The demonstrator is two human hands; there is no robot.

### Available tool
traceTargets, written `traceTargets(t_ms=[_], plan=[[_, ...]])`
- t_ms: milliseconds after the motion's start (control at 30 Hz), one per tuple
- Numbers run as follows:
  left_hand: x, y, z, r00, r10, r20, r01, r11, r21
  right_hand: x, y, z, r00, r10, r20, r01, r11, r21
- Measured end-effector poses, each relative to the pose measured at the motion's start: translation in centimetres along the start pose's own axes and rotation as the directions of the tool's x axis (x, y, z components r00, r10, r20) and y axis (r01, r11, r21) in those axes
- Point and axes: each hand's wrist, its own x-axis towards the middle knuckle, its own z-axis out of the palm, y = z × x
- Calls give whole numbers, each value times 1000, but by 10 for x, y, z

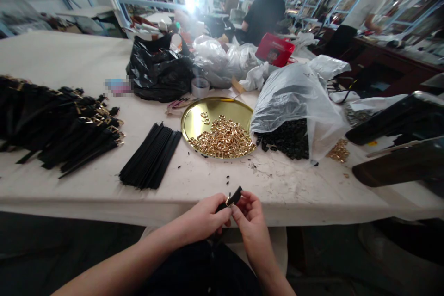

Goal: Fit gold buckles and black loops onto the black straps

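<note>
A: Can you tell what the hands are doing? Their undersides are hidden for me.
B: Left hand (215, 215) and right hand (249, 215) are close together at the table edge, fingers pinched in on a black strap (236, 195) with a gold buckle (229, 201) on it. The strap's lower end is lost behind the fingers, so no clue how long it is.
A: Anything else cut off?
B: Yeah, the pile of buckled straps (65, 120) far left of the hands runs out of view, and the dark cylinders (398, 162) on the right do too. A little patch up left is pixelated.
A: Containers?
B: Round gold tray (194, 118) straight beyond the hands, loaded with gold buckles (225, 138). Clear plastic bag (291, 92) beyond and right, small black pieces (287, 141) spilling out at its mouth. Black bag (159, 71) further off, left, contents hidden.
A: And the surface?
B: Pale covered table (208, 189), plain black straps (151, 157) stacked left of the tray, people working in a bright workshop behind.
</note>
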Motion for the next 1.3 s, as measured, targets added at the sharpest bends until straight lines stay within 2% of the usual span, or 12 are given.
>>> traceTargets(t_ms=[67, 133, 400, 500, 667, 733, 833, 900, 967, 1133, 1233, 1300], plan=[[0, -2, 1, 1000, 18, 9, -18, 1000, -16, 1, -1, 0, 998, 50, 42, -53, 996, 69], [1, -4, 2, 1000, 23, 7, -23, 1000, -21, 2, -2, -1, 993, 81, 87, -86, 995, 53], [4, -7, 5, 999, -26, 36, 29, 996, -90, 0, -10, -7, 997, -71, 2, 69, 963, -262], [5, -8, 4, 999, -19, 46, 24, 995, -99, 2, -14, -6, 997, -75, -12, 69, 961, -267], [8, -8, 4, 999, -27, 21, 29, 994, -108, 5, -19, -7, 996, -25, 81, 46, 963, -264], [9, -9, 6, 999, -45, 1, 45, 993, -107, 4, -19, -7, 991, -91, 99, 120, 931, -346], [10, -8, 8, 998, -48, -34, 44, 994, -99, 1, -17, -8, 952, -291, 95, 298, 815, -496], [9, -7, 6, 999, -32, -40, 29, 996, -84, 0, -17, -7, 931, -354, 88, 342, 767, -543], [7, -4, 4, 1000, -16, -24, 14, 998, -61, 1, -17, -7, 946, -318, 66, 303, 787, -538], [4, 1, -3, 1000, 9, -2, -9, 1000, 7, 8, -16, -8, 992, -76, 105, 108, 928, -355], [6, -1, -2, 1000, 15, -17, -16, 999, -36, 8, -15, -7, 991, -46, 123, 81, 950, -301], [7, -3, -2, 999, 24, -21, -25, 997, -70, 8, -15, -5, 990, -88, 106, 119, 935, -333]])
